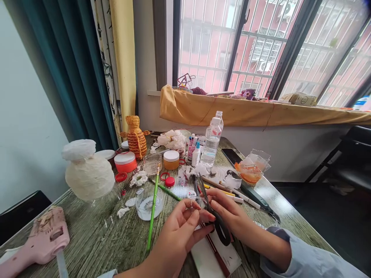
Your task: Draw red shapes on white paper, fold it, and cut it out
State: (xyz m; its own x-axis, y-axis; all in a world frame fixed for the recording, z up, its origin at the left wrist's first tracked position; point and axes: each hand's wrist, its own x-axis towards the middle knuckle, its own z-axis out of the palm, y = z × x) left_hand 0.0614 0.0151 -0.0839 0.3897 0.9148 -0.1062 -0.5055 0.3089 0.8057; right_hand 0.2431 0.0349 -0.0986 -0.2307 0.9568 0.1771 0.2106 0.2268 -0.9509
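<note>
My right hand (228,210) grips a pair of black-handled scissors (222,228), whose blades point up and away from me. Close beside it, my left hand (184,227) is closed in a pinch, thumb against forefinger; what it holds, if anything, is too small to make out. The left fingertips are near the scissors. Beneath both hands lie a white sheet (203,255) and a dark red pencil-like stick (217,255). Left of my left hand, a green brush (153,208) leans across a clear dish (142,206) with liquid in it.
A pink glue gun (43,239) and a paper-covered jar (89,173) stand at left. Behind are an orange wrapped bottle (136,137), lidded tubs (171,160) and water bottles (211,144). A box cutter (255,197), a phone (231,156) and an orange-labelled cup (251,172) lie right.
</note>
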